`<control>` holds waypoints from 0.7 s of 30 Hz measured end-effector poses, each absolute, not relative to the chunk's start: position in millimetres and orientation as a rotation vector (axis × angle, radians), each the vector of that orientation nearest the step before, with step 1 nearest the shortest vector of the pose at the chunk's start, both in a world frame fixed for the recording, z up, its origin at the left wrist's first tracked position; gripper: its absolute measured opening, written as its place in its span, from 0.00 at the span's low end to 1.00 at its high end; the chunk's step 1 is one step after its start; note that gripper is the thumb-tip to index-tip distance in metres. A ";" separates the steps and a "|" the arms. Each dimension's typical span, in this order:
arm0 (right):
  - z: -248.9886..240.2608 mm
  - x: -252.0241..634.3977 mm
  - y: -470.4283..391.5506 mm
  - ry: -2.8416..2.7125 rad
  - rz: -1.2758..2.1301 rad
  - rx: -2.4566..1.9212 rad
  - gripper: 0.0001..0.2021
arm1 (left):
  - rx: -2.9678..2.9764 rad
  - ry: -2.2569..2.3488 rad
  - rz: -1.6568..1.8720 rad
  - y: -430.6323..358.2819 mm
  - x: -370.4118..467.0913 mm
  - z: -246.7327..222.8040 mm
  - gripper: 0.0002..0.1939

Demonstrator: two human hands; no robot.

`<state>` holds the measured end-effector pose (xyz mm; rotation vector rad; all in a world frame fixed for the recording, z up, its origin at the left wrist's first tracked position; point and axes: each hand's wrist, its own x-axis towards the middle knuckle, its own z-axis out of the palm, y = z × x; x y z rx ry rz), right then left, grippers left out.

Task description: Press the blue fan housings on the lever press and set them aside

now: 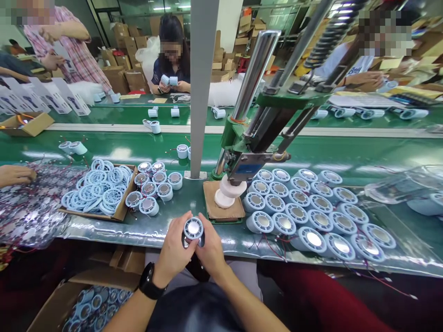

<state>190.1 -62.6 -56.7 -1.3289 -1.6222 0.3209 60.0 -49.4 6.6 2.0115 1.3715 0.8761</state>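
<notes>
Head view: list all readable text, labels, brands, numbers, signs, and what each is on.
"Boy": appears to read so, on the white shirt of the person at far right; slightly blurred.
White printed boxes, far left: print too small to read.
Blue label on the press head: too blurred to read.
Black watch: dark face, nothing legible.
Held pale-blue part: no readable marking.

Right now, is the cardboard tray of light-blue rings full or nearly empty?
Full: the light-blue rings lie heaped in the cardboard tray, hiding its floor.
</notes>
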 end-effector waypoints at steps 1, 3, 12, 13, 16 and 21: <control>-55.9 190.7 -63.1 -1.659 0.318 -1.330 0.30 | 1.994 1.362 0.889 -50.4 60.9 2.0 0.30; -44.6 198.6 -64.3 -1.795 0.343 -1.357 0.30 | 1.949 1.338 0.903 -50.9 62.4 -6.6 0.30; 244.9 328.3 -14.7 -1.653 -0.643 -1.191 0.18 | 1.811 1.248 0.939 22.4 87.9 35.6 0.27; 275.5 338.4 1.7 -1.562 -0.672 -1.187 0.17 | 1.815 1.197 0.949 31.3 96.3 42.1 0.27; 324.7 353.0 53.2 -1.423 -0.326 -1.169 0.15 | 1.789 1.068 0.953 47.4 119.6 51.8 0.26; 317.5 352.8 96.2 -1.391 -0.117 -1.056 0.18 | 1.706 1.034 0.997 51.2 135.8 47.7 0.27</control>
